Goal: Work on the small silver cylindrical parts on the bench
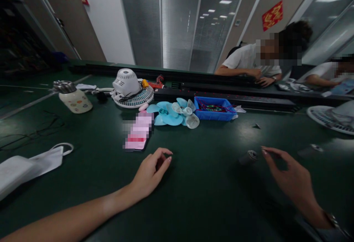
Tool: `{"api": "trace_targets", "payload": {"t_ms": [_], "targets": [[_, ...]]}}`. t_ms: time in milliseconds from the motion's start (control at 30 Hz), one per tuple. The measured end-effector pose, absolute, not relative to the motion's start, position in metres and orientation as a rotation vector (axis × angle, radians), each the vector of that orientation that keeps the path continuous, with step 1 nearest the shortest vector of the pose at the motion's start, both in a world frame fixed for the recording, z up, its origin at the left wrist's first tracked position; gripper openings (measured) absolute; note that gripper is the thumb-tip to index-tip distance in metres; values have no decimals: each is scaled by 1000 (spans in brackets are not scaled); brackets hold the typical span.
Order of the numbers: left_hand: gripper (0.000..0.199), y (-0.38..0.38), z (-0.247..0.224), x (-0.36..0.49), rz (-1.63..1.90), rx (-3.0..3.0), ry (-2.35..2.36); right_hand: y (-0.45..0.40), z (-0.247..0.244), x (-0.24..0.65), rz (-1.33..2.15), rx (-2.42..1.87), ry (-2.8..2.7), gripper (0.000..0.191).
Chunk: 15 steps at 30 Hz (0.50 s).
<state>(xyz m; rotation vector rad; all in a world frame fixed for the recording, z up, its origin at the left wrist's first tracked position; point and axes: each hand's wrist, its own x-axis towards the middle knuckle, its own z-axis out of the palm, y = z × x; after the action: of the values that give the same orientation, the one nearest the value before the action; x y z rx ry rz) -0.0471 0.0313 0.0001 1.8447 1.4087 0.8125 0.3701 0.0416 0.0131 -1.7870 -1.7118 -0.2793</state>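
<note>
My left hand (153,170) rests over the green tabletop, its fingers loosely curled with a small gap between thumb and index finger; nothing shows in it. On the right, my right hand (294,177) has its thumb and index fingertips drawn together, and I see nothing between them. Just left of those fingertips lies a small grey metal cylinder (248,157), apart from them, which looks like a motor. A similar cylinder (310,149) lies beyond the hand on its right. Beyond my left hand is a phone (139,131) with a pink, pixelated screen.
Blue and clear fan blades (173,113) lie beside a blue bin (215,113) of wires. A white fan housing (127,87), a patterned bottle (74,100) and a white object (16,172) occupy the left. Another fan part (332,119) lies right. Two people (249,59) sit across the table.
</note>
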Motion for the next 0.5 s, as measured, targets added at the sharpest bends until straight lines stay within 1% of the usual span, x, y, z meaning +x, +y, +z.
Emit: {"api": "trace_targets", "payload": {"t_ms": [133,400,500], "targets": [[30,31,1,-48,796,1857,1419,45,3,371,-138,-1787,-1728,52],[30,31,1,-46,751,1896,1442,47,3,364,-67,-1739,-1684,51],[30,31,1,-46,759,1901,1433,47,3,362,-111,-1706,-1664,46]]}}
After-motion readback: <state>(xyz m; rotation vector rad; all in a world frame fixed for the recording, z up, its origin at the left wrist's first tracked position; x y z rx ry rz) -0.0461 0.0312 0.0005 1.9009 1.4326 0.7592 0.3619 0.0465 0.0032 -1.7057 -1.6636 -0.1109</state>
